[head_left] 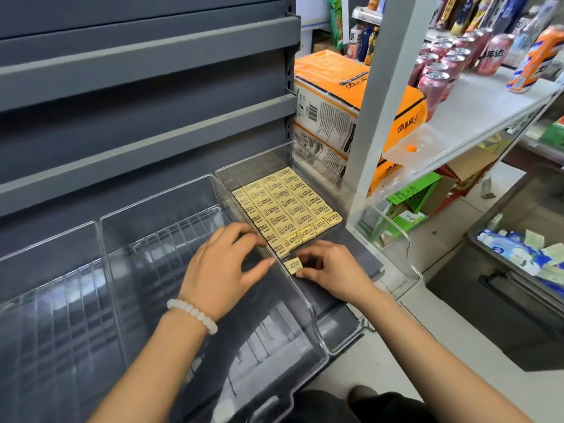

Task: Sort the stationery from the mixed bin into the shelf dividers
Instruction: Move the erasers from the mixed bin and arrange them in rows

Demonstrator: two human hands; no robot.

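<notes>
Cream rectangular erasers (285,206) tile the clear plastic divider tray (308,303); the right hand (332,270) pinches one small eraser block (293,266), the left hand (225,264) hovers relaxed, holding nothing.

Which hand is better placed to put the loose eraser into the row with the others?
Right hand, probably: it already pinches the loose eraser just before the packed erasers. The left hand holds nothing, fingers only near it.
</notes>
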